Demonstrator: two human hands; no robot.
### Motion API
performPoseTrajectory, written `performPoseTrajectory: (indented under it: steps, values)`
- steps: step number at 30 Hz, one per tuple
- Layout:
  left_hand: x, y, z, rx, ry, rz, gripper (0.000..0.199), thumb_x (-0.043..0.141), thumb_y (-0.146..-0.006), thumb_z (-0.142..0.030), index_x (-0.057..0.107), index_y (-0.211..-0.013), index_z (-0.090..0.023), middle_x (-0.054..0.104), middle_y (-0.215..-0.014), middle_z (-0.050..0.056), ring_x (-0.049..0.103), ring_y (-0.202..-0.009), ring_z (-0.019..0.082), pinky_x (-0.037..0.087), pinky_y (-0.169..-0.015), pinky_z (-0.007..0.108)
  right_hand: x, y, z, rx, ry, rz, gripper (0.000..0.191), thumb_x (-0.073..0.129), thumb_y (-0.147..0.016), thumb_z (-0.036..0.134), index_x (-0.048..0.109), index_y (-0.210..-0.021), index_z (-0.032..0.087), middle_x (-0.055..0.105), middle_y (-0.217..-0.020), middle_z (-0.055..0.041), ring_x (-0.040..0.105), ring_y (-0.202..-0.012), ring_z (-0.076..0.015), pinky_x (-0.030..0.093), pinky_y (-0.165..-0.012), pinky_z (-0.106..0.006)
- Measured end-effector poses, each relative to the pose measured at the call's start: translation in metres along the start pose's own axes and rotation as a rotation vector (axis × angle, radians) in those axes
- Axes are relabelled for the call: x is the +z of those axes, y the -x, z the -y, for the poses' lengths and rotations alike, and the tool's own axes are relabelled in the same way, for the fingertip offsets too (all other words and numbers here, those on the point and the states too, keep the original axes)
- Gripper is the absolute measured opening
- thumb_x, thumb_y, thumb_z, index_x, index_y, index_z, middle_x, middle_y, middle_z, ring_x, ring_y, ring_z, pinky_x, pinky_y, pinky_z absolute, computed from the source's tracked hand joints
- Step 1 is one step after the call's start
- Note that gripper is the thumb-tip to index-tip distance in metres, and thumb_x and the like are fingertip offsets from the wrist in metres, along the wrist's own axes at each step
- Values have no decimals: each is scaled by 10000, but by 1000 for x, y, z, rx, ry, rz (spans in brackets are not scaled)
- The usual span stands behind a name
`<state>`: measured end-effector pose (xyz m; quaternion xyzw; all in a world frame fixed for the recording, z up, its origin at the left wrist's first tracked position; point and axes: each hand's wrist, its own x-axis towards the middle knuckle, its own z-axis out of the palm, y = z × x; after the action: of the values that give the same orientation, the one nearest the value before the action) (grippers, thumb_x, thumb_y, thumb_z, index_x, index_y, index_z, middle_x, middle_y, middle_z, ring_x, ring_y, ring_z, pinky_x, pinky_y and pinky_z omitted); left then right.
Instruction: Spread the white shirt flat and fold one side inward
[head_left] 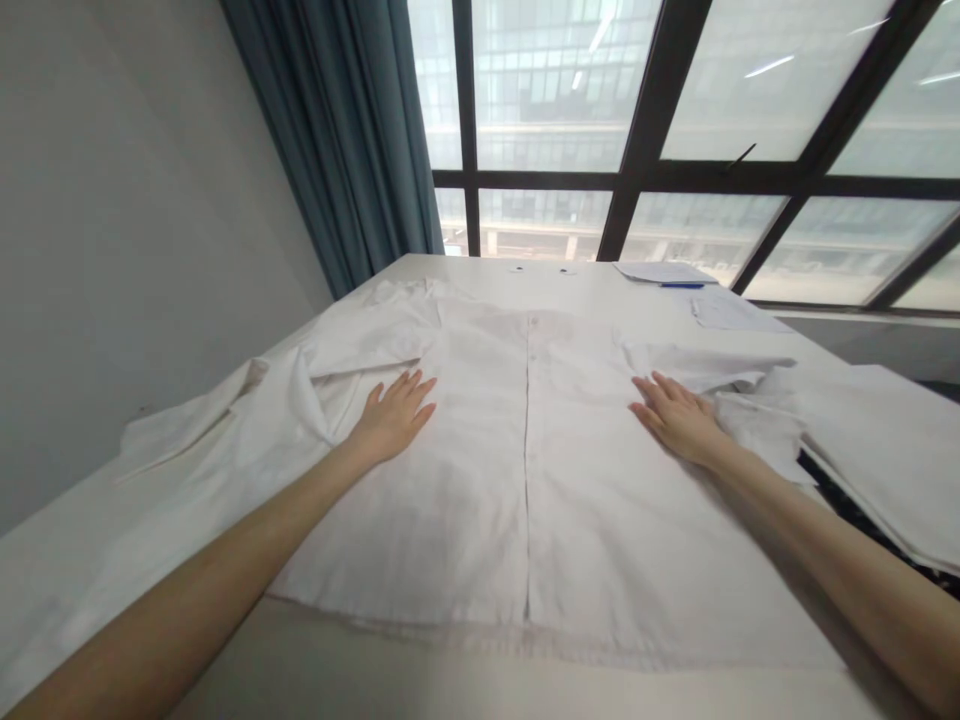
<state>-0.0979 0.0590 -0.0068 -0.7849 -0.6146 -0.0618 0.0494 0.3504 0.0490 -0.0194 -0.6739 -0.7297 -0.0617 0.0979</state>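
Note:
A white button-front shirt (480, 500) lies spread out on the white table, its front placket running down the middle and its hem toward me. My left hand (395, 415) rests flat on the shirt's left side, below the sleeve, with fingers stretched out. On the opposite side, my right hand (675, 415) lies with fingers extended near the right sleeve (712, 365), palm down on the cloth. Neither hand grips anything. The collar end points away from me.
Another white garment (247, 440) lies rumpled at the left. Folded white cloth (892, 450) is stacked at the right, over something dark. Papers (664, 272) and a blue pen (682, 286) lie at the table's (465, 268) far end, before a curtain (352, 130) and windows.

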Motion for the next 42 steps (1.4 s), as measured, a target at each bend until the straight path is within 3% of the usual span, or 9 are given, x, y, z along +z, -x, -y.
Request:
performPoseTrajectory:
  steps: [3, 7, 14, 18, 24, 28, 32, 36, 42]
  values:
    - [-6, 27, 13, -39, -31, -4, 532, 319, -986, -355, 407, -1462, -134, 365, -1546, 165, 313, -1442, 315, 262, -1133, 543, -6, 24, -9, 48, -5, -72, 576, 296, -954, 498, 472, -1380, 151, 481, -1439, -229, 464, -1311, -387, 380, -1010, -626]
    - [-8, 80, 17, 67, -38, -35, 498, 352, -981, -375, 465, -1425, -181, 378, -1542, 155, 316, -1441, 311, 271, -1140, 526, -15, 80, -4, -63, -99, -98, 553, 344, -935, 534, 508, -1347, 204, 532, -1404, -185, 483, -1302, -367, 404, -1011, -598]
    - [-31, 143, -47, 600, 151, 89, 507, 459, -975, -473, 410, -1455, -319, 363, -1562, 64, 316, -1445, 285, 296, -1156, 516, -47, 162, 49, -439, -267, 82, 551, 553, -898, 488, 477, -1427, 356, 475, -1489, -72, 425, -1370, -335, 397, -1069, -584]
    - [-42, 145, -71, 737, 186, 85, 437, 508, -971, -402, 483, -1392, -285, 486, -1482, 67, 410, -1394, 276, 390, -1112, 475, -59, 168, 73, -688, -285, 103, 522, 595, -903, 436, 521, -1406, 316, 535, -1433, -74, 512, -1306, -304, 474, -1036, -508]
    - [-43, 145, -70, 842, 280, -186, 227, 497, -987, -223, 612, -1181, -196, 703, -1211, 27, 609, -1202, 221, 502, -999, 372, -64, 164, 81, -891, -258, -167, 267, 512, -968, 199, 669, -1183, 173, 704, -1210, -87, 647, -1138, -211, 532, -972, -377]
    - [-44, 147, -77, 854, 305, -315, 161, 522, -964, -169, 645, -1067, -185, 748, -1086, 6, 668, -1098, 192, 520, -971, 333, -69, 165, 83, -871, -349, -210, 245, 481, -970, 144, 675, -1120, 150, 747, -1090, -81, 694, -1017, -170, 559, -910, -316]
    - [-45, 147, -81, 791, 377, -373, 175, 521, -929, -92, 637, -1023, -184, 766, -952, 0, 703, -1001, 142, 481, -1039, 329, -75, 162, 85, -711, -482, -213, 220, 515, -945, 132, 666, -1100, 176, 765, -956, -38, 713, -876, -126, 576, -805, -229]
    - [-46, 146, -79, 773, 439, -303, 174, 516, -917, -96, 630, -999, -197, 761, -956, -11, 674, -1070, 140, 400, -1111, 337, -78, 158, 82, -769, -510, -141, 191, 527, -948, 163, 679, -1057, 199, 762, -959, -28, 707, -921, -137, 559, -865, -268]
    - [-47, 146, -77, 894, 305, 44, 356, 569, -943, -306, 562, -1295, -253, 528, -1448, 56, 455, -1359, 243, 317, -1158, 428, -74, 161, 84, -887, -367, -56, 274, 600, -937, 320, 655, -1164, 176, 732, -1105, -86, 662, -1051, -191, 509, -936, -361]
